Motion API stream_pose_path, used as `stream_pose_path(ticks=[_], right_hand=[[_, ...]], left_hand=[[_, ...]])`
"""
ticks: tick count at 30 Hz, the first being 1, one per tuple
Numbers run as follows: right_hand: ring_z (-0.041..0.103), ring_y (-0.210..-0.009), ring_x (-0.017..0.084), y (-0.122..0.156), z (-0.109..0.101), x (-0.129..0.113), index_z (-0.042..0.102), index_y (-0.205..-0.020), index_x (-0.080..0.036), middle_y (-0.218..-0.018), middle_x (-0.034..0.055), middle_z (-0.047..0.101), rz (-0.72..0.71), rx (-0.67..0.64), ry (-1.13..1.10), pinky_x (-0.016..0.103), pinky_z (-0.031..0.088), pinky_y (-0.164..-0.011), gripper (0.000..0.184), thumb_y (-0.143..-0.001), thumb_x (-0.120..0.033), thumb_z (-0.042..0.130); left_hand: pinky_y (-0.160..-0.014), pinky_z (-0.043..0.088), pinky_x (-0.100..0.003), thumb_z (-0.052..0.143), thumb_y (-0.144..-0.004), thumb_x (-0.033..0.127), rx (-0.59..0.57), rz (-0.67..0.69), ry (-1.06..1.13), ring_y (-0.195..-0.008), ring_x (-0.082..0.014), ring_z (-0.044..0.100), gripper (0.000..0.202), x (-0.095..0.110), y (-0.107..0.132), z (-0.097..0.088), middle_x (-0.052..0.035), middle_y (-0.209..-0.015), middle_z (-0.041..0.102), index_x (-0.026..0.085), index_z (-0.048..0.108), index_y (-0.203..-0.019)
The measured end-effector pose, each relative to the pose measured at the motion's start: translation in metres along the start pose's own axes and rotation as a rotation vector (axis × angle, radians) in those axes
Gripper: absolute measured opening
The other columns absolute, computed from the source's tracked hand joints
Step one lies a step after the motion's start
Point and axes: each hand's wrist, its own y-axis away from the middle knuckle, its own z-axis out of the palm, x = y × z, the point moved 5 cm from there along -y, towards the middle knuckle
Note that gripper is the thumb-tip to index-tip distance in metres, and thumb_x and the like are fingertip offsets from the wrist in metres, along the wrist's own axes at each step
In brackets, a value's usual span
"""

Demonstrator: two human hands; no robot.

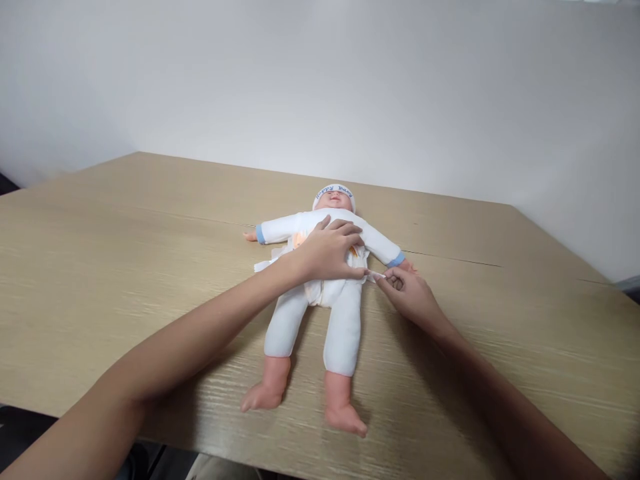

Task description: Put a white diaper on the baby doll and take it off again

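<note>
A baby doll [320, 293] in a white suit and a white cap lies on its back on the wooden table [125, 267], feet toward me. My left hand [330, 250] rests flat on the doll's belly, fingers spread, holding a white diaper [320, 290] with orange print in place. My right hand [407, 290] sits at the doll's hip on the right side and pinches the diaper's small white tab [376, 275] between thumb and fingers. Another diaper tab [264, 264] sticks out on the doll's other side.
The light wooden table reaches to a white wall [350, 80] behind. Its near edge runs along the bottom of the view, with dark floor below at the left.
</note>
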Motion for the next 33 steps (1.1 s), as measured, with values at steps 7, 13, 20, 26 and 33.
stream_pose_path(ticks=[7,13,20,26,33], right_hand=[[0.044,-0.065,0.018,-0.002,-0.01,-0.015,0.053,-0.072,-0.027,-0.068,-0.0023,0.046,-0.029,-0.024,-0.227,0.032,0.037,-0.061,0.055,-0.094,-0.077,0.06],[0.038,-0.061,0.015,-0.021,-0.002,-0.053,0.057,-0.078,-0.025,-0.064,-0.0051,0.045,-0.044,-0.077,-0.36,0.031,0.034,-0.059,0.052,-0.092,-0.074,0.067],[0.054,-0.07,0.018,-0.05,0.026,-0.086,0.06,-0.078,-0.024,-0.07,-0.0022,0.057,-0.111,-0.144,-0.359,0.031,0.045,-0.065,0.054,-0.087,-0.077,0.069],[0.073,-0.11,0.03,-0.006,0.02,-0.08,0.071,-0.119,-0.024,-0.121,0.0122,0.076,-0.342,0.097,-0.263,0.047,0.061,-0.099,0.037,-0.105,-0.057,0.062],[0.04,-0.167,0.031,0.029,0.029,-0.078,0.042,-0.173,-0.027,-0.178,0.0111,0.047,-0.666,-0.017,-0.024,0.058,0.034,-0.136,0.059,-0.115,-0.041,0.047]], left_hand=[[-0.131,0.031,-0.062,0.08,-0.088,0.061,0.02,-0.016,0.037,-0.152,-0.0422,0.049,0.055,-0.002,0.0,0.001,-0.0125,-0.159,0.064,0.023,0.076,-0.128],[-0.131,0.031,-0.063,0.079,-0.088,0.06,0.006,-0.031,0.025,-0.152,-0.0416,0.049,0.059,-0.001,0.001,0.0,-0.013,-0.16,0.063,0.022,0.074,-0.132],[-0.131,0.033,-0.059,0.079,-0.087,0.049,-0.003,-0.07,0.034,-0.15,-0.0386,0.051,0.075,0.004,0.001,-0.006,-0.0152,-0.156,0.066,0.017,0.059,-0.152],[-0.133,0.03,-0.063,0.079,-0.088,0.048,0.021,-0.071,0.09,-0.155,-0.0407,0.047,0.083,0.0,0.001,-0.002,-0.0175,-0.162,0.062,0.015,0.053,-0.159],[-0.13,0.04,-0.061,0.089,-0.083,0.05,0.055,-0.006,0.353,-0.156,-0.0436,0.05,0.106,-0.013,0.011,-0.013,-0.0221,-0.169,0.053,0.016,0.039,-0.17]])
